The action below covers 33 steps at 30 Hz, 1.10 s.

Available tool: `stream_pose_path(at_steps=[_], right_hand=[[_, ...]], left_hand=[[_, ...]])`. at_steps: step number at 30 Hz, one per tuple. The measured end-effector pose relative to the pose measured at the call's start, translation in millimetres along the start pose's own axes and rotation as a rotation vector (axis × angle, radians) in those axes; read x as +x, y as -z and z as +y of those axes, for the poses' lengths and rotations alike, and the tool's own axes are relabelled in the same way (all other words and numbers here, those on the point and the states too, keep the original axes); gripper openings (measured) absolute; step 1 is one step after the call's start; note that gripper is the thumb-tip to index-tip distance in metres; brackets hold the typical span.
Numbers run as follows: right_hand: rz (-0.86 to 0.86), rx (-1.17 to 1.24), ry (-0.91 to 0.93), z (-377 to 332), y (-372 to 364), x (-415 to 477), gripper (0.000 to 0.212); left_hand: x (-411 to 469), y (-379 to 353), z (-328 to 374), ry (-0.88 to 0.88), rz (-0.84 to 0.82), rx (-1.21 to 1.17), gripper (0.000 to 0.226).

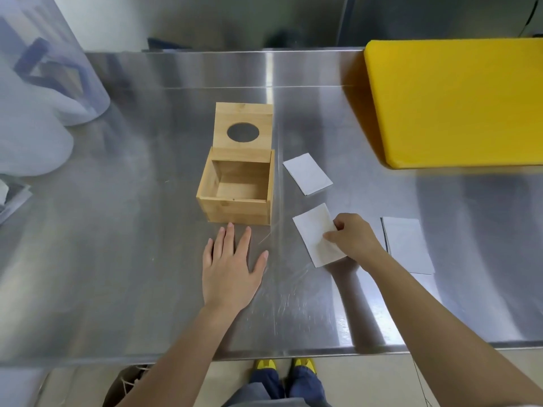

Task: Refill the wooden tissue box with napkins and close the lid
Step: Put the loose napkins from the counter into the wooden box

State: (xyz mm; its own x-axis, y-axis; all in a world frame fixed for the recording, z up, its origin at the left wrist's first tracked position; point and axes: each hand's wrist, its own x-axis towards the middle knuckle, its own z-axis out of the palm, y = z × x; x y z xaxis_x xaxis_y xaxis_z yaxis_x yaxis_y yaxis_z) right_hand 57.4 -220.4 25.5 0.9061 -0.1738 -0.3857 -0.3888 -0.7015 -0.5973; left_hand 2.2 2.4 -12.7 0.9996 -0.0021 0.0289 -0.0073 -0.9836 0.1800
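Right hand (351,237): thumb and fingers pinched on the right edge of the nearest napkin (316,235); we read its near end as just lifting off the counter (132,230), though we cannot be sure. Left hand (232,265): open, fingers spread, palm down flat on the counter just in front of the wooden tissue box (236,190), fingertips near its front wall but apparently not touching.

Step in hand, as we judge it: pick up the first napkin and carry it to the box. Notes for doing it well:
- Take the full thickness of the folded sheet in the pinch, so no ply stays stuck to the steel.
- Lift before moving sideways; dragging it would likely crease it.
- Lower it flat through the open top, long side matched to the cavity, and clear the right wall on the way in.
- Move the left hand up to steady the box if it shifts; the counter looks slick.

Box: centre of the counter, interior appears empty. Lid (243,126): stands open at the back, round hole visible.

Count:
- napkins: 3, all right of the box; one held, a second napkin (307,173) behind it, a third napkin (407,245) further right (possibly a small stack, cannot tell)
- box: 1, lid: 1
- yellow board (458,104): 1, far right
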Motion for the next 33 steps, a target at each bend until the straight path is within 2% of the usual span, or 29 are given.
stream_pose_path(at_steps=[3, 8, 10, 15, 19, 24, 27, 33], right_hand=[[0.043, 0.085, 0.047, 3, 4, 1, 0.01], [0.037, 0.034, 0.105, 2, 16, 4, 0.016], [0.022, 0.099, 0.152, -4, 23, 3, 0.015], [-0.112, 0.295, 0.297, -36, 41, -2, 0.022], [-0.215, 0.337, 0.435, -73, 43, -1, 0.025], [-0.314, 0.227, 0.582, -125, 32, 6, 0.022], [-0.352, 0.058, 0.654, -151, 18, 18, 0.01], [-0.363, -0.261, 0.73, -179, -10, 39, 0.011]], left_hand=[[0, 0, 0, -0.005, -0.007, -0.015, 0.068], [4, 4, -12, -0.061, -0.009, -0.033, 0.057], [5, 7, -24, -0.105, 0.0, -0.04, 0.054], [2, 12, -45, -0.102, 0.013, -0.034, 0.061], [2, 11, -49, -0.085, 0.026, -0.054, 0.059], [3, 10, -50, -0.095, 0.051, -0.047, 0.053], [4, 9, -51, -0.099, 0.047, -0.035, 0.051], [4, 8, -51, -0.103, 0.035, -0.047, 0.052]])
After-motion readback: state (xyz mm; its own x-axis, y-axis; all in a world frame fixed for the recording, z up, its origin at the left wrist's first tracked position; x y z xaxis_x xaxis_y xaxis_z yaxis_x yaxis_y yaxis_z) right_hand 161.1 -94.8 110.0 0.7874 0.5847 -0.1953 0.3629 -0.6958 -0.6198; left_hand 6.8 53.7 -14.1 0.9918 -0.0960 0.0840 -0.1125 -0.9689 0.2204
